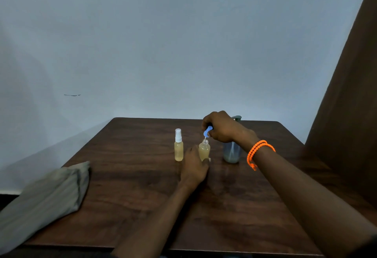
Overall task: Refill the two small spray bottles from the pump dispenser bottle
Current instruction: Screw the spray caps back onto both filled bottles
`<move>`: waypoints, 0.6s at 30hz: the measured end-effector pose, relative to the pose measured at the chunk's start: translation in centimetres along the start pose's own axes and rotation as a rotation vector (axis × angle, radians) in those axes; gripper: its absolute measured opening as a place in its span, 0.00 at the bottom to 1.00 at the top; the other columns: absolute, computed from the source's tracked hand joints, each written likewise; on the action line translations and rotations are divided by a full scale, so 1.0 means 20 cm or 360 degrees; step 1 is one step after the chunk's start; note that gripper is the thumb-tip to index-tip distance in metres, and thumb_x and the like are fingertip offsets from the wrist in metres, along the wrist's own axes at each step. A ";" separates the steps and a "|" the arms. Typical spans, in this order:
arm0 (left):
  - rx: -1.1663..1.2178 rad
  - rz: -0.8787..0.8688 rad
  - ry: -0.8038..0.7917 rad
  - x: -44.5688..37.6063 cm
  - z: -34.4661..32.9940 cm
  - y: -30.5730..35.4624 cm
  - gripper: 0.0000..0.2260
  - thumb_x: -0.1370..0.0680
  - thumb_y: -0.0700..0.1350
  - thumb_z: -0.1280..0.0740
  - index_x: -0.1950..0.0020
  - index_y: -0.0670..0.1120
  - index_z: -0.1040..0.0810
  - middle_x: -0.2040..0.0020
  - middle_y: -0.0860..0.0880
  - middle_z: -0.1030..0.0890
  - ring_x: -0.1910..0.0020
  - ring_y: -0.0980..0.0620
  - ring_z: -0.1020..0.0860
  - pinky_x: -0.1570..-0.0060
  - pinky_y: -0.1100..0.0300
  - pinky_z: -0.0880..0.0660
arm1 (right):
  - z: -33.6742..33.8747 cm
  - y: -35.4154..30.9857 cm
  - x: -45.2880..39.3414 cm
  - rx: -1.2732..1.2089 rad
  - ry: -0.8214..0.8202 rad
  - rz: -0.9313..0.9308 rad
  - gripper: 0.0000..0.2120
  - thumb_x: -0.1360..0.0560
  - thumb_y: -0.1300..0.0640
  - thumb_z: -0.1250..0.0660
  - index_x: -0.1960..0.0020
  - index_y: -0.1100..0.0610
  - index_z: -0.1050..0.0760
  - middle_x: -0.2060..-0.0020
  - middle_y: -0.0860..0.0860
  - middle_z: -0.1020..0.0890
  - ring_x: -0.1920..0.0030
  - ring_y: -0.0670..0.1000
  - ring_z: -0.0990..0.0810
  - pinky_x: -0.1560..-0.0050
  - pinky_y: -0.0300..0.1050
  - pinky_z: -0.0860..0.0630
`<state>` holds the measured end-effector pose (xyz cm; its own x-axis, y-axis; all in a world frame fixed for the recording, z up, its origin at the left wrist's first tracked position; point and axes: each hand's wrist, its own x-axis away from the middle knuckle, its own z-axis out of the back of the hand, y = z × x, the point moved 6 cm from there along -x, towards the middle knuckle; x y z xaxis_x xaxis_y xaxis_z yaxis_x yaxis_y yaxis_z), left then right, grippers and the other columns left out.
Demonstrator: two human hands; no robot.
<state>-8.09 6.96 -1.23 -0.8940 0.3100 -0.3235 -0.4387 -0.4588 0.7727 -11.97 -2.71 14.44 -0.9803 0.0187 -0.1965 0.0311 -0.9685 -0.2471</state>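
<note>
Head view: the left hand [193, 166] wraps its fingers around the base of the open spray bottle [204, 150] at mid-table, steadying it upright. The right hand [222, 128] pinches the blue spray cap [208, 131] just above the bottle's neck, its thin tube dipping toward the mouth. The pump dispenser bottle [231, 152] stands just right, its top largely hidden behind that hand. To the left, the capped spray bottle [178, 147] stands apart. A folded cloth [47, 198] lies on the table's [132, 206] near-left edge.
</note>
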 end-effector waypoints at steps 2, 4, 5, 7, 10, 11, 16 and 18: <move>0.0034 0.0005 -0.0007 0.00 0.00 0.00 0.15 0.24 0.49 0.26 0.42 0.44 0.25 0.47 0.48 0.20 0.49 0.50 0.22 0.52 0.57 0.27 | 0.00 0.01 -0.01 0.0002 0.0004 -0.0015 0.09 0.26 0.66 0.31 0.48 0.57 0.17 0.50 0.52 0.15 0.52 0.48 0.22 0.62 0.34 0.29; 0.0018 -0.0013 0.0008 0.00 0.00 0.00 0.14 0.25 0.51 0.27 0.45 0.45 0.25 0.49 0.49 0.20 0.51 0.49 0.21 0.51 0.53 0.24 | 0.04 0.01 -0.02 0.0009 0.0054 -0.0006 0.10 0.26 0.66 0.32 0.48 0.58 0.17 0.50 0.52 0.16 0.53 0.46 0.24 0.63 0.33 0.31; -0.0012 -0.0022 0.0023 0.00 0.00 0.00 0.14 0.26 0.52 0.28 0.46 0.46 0.25 0.50 0.49 0.20 0.52 0.49 0.21 0.51 0.50 0.23 | 0.07 0.01 -0.03 0.0009 0.0084 0.0007 0.10 0.26 0.66 0.32 0.48 0.58 0.16 0.51 0.51 0.16 0.53 0.47 0.24 0.61 0.34 0.31; -0.0061 -0.0019 0.0042 0.00 0.00 0.00 0.14 0.25 0.53 0.28 0.47 0.47 0.25 0.50 0.49 0.20 0.52 0.48 0.21 0.49 0.47 0.22 | 0.14 0.00 -0.04 -0.0013 0.0113 0.0034 0.10 0.27 0.65 0.31 0.49 0.56 0.16 0.53 0.50 0.17 0.53 0.47 0.23 0.61 0.33 0.31; -0.0126 0.0000 0.0063 -0.01 0.00 0.00 0.15 0.24 0.53 0.28 0.44 0.46 0.25 0.48 0.49 0.21 0.50 0.48 0.21 0.47 0.48 0.23 | 0.22 -0.03 -0.04 0.0006 0.0093 0.0068 0.11 0.26 0.65 0.32 0.47 0.55 0.16 0.54 0.47 0.20 0.53 0.46 0.24 0.62 0.31 0.32; -0.0125 -0.0003 0.0065 -0.01 0.00 0.00 0.15 0.24 0.53 0.27 0.43 0.46 0.24 0.47 0.49 0.21 0.49 0.48 0.21 0.47 0.49 0.23 | 0.23 -0.03 -0.04 0.0025 0.0085 0.0074 0.12 0.26 0.66 0.32 0.47 0.56 0.16 0.54 0.47 0.21 0.52 0.47 0.24 0.60 0.33 0.31; -0.0089 -0.0004 0.0054 -0.01 -0.01 0.00 0.15 0.24 0.51 0.27 0.43 0.45 0.25 0.46 0.48 0.21 0.48 0.48 0.21 0.48 0.52 0.24 | 0.16 -0.04 -0.06 0.0131 -0.0052 0.0041 0.13 0.26 0.67 0.34 0.46 0.57 0.16 0.48 0.51 0.17 0.50 0.48 0.23 0.53 0.40 0.28; -0.0090 -0.0007 0.0053 -0.01 -0.01 0.00 0.16 0.24 0.52 0.27 0.43 0.46 0.25 0.47 0.48 0.21 0.49 0.48 0.21 0.47 0.50 0.23 | 0.09 -0.03 -0.07 0.0175 -0.0135 0.0035 0.13 0.26 0.67 0.33 0.46 0.57 0.16 0.45 0.52 0.17 0.46 0.51 0.21 0.50 0.42 0.25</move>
<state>-7.95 6.87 -1.33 -0.8941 0.2848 -0.3457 -0.4464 -0.5040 0.7394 -10.98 -2.56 16.54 -0.9927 -0.0194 -0.1188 0.0358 -0.9899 -0.1374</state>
